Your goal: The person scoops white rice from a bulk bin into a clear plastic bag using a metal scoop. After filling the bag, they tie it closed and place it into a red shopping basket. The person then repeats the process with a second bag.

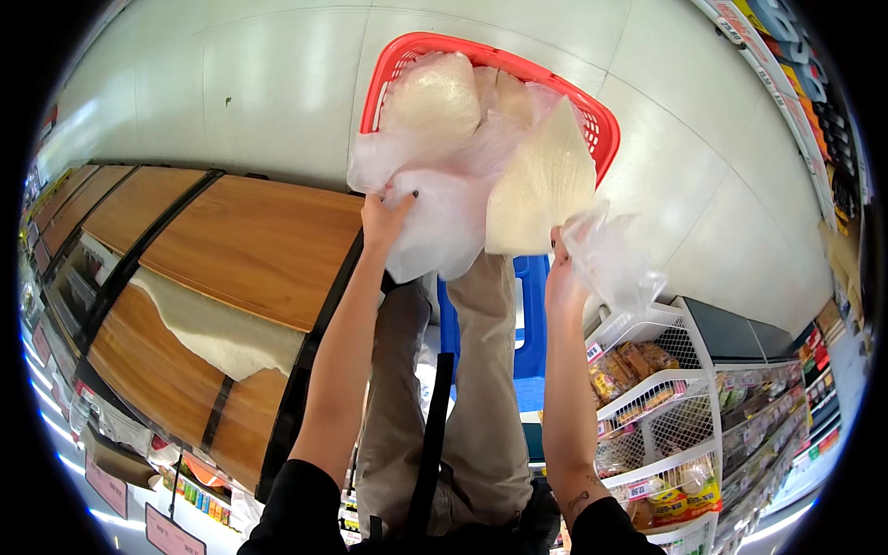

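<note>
A red plastic basket (602, 118) stands on the floor in front of me, heaped with clear plastic bags (451, 66) of a pale, grain-like food, perhaps rice. With its thumb and fingers, my left hand (386, 216) grips a crumpled clear bag (440, 222) at the basket's near left edge. My right hand (565, 267) is closed on the gathered neck of a filled bag (544, 187), whose wedge-shaped body rests over the basket's near right side. The loose plastic of that neck spreads to the right of the hand.
Wooden-lidded bulk bins (257, 243) stand at left, one with pale grain showing. A blue plastic object (533, 305) is beside my legs. White wire shelves (655, 381) of packaged food stand at right; more stocked shelves (798, 76) line the upper right.
</note>
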`<state>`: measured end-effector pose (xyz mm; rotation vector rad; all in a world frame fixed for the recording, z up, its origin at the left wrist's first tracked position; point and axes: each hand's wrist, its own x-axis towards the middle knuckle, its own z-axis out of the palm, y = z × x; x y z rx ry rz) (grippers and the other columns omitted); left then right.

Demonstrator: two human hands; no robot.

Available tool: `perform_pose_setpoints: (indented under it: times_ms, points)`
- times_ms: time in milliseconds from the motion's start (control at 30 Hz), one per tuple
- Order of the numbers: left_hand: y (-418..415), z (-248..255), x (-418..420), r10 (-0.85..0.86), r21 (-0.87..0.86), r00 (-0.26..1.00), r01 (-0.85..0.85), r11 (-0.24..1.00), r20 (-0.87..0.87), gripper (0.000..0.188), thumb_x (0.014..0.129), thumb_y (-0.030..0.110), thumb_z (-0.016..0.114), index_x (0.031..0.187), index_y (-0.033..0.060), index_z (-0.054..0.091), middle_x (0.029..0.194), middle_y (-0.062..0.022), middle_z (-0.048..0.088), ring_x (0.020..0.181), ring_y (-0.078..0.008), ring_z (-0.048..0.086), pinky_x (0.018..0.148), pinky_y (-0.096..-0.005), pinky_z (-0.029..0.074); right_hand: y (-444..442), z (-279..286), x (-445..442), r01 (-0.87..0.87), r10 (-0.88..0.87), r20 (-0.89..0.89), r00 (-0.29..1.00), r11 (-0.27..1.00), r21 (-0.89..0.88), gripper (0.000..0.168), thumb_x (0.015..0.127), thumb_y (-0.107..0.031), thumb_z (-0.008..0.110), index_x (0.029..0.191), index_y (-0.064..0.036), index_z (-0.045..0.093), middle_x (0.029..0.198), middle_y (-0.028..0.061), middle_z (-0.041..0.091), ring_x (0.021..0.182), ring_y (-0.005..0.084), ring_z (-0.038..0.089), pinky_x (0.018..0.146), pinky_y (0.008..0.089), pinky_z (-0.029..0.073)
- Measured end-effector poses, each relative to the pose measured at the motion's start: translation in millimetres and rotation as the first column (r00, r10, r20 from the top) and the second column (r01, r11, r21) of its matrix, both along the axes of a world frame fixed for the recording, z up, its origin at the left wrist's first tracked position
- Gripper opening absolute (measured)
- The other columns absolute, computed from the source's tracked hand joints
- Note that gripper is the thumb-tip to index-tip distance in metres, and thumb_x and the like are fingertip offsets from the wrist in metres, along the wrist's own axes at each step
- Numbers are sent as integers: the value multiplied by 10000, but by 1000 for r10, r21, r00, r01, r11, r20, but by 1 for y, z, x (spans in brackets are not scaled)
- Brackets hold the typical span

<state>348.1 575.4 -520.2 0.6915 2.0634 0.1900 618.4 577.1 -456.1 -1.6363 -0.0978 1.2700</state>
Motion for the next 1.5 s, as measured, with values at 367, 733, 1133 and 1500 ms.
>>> perform_pose_setpoints:
  times_ms: [367, 733, 1133, 1500]
  points:
    - [-15, 104, -28, 370, 303, 925, -378, 875, 87, 282, 804, 38, 541, 1066, -60, 577, 937, -74, 626, 852, -131, 554, 768, -270, 444, 72, -56, -46, -247, 247, 145, 958, 969, -24, 118, 885, -94, 529, 982, -48, 477, 778, -17, 429, 633, 84, 363, 628, 219, 391]
    - [-26, 113, -14, 355, 378, 934, -341, 860, 35, 375, 755, -2, 443, 1104, -57, 568, 1057, -110, 610, 987, -163, 549, 900, -284, 399, 74, -146, -27, -410, 434, 392, 811, 900, -149, 302, 823, -145, 611, 1078, -8, 526, 1045, 105, 564, 936, 196, 546, 790, 348, 465]
    - [-68, 144, 3, 429, 156, 865, -476, 866, 259, 318, 711, 12, 464, 998, -45, 587, 887, -21, 590, 831, -87, 526, 776, -226, 417, 37, -155, -25, -472, 539, 520, 663, 839, -269, 644, 769, -176, 672, 1308, -5, 363, 1267, 129, 440, 1162, 265, 437, 997, 355, 335]
    - [-30, 110, 55, 278, 49, 743, -385, 921, 609, 570, 723, 11, 463, 1290, -27, 431, 1144, -94, 553, 1040, -159, 515, 923, -274, 384, 32, -122, -28, -667, 629, -250, 736, 737, -108, 251, 792, -172, 621, 974, 1, 617, 992, 84, 611, 899, 224, 615, 722, 331, 530]
